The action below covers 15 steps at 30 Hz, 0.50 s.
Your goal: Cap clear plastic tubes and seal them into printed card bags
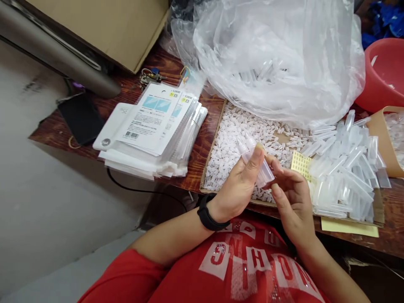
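My left hand (238, 185), with a black band on the wrist, is closed around a pair of small translucent plastic bottles (263, 174) with narrow nozzle tips pointing up and left. Beside their lower ends is my right hand (295, 202), its fingers loosely curled and thumb apart. Its fingertips are close to the bottles; I cannot tell whether they touch. Under and beyond the hands, many tiny white plastic tips (227, 139) lie in a shallow cardboard tray (206, 168). A yellow sheet of small labels (301, 166) lies right of them, against a heap of similar empty-looking bottles (344, 176).
A large clear plastic bag (277, 50) with more tubes stands behind the tray. At right are a red bowl (383, 75) and a brown container (388, 147). Printed packaging cards (148, 122) are stacked left, near keys (150, 78) and a black phone-like slab (80, 118).
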{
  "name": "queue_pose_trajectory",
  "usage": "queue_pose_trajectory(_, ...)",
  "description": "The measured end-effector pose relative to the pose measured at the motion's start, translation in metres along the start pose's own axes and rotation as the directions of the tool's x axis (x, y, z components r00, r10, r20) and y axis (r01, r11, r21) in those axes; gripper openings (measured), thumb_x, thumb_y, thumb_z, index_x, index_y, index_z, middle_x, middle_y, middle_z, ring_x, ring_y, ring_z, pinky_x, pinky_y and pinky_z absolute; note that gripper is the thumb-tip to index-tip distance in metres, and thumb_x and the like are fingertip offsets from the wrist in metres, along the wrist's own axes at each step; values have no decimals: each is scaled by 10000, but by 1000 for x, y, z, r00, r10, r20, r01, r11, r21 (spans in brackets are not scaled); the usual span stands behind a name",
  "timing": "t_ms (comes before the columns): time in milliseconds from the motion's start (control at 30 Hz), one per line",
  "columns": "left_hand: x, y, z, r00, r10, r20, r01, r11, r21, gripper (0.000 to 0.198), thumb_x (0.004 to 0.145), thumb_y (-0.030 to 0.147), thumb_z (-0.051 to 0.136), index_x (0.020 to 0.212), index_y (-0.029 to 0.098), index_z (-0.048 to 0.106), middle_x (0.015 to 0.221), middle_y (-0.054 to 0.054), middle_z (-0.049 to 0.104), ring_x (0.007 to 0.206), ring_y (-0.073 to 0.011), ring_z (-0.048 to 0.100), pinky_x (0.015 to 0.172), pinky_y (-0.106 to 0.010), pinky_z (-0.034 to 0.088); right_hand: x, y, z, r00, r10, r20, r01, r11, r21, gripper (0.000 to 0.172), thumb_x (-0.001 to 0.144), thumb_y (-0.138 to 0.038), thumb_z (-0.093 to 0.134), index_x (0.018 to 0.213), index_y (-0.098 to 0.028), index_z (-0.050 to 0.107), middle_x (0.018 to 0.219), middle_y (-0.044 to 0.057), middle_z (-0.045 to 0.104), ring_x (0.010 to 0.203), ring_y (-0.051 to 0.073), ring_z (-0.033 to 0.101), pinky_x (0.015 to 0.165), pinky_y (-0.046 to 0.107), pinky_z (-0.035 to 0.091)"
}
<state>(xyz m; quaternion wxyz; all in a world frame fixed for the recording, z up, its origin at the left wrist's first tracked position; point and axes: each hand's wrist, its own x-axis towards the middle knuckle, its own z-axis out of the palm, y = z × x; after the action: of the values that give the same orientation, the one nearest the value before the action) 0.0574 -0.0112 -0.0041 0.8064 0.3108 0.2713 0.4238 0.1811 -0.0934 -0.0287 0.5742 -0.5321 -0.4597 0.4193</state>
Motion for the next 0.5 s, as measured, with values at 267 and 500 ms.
queue_pose_trajectory(267, -5, -15, 4, 984, 150, -101, -146, 988, 44, 341, 1024, 596, 655, 1007, 256, 682, 976, 10, 642, 895, -129, 604, 861, -230, 523, -2, 9, 26, 984, 66, -165, -47, 992, 121, 312, 983, -344, 750, 1294, -324, 760, 1387, 50, 752, 1267, 217, 725, 1083, 423, 613)
queue_pose_trajectory(500, -32, 49, -36, 938, 321, 134, -328, 691, 645, 429, 1049, 470, 654, 1411, 283, 520, 1367, -93, 600, 1285, -244, 592, 1099, -403, 487, 5, 8, 14, 897, 278, -343, -206, 951, 231, 338, 836, -402, 896, 1147, -298, 815, 1060, 17, 833, 849, 158, 787, 799, 319, 659)
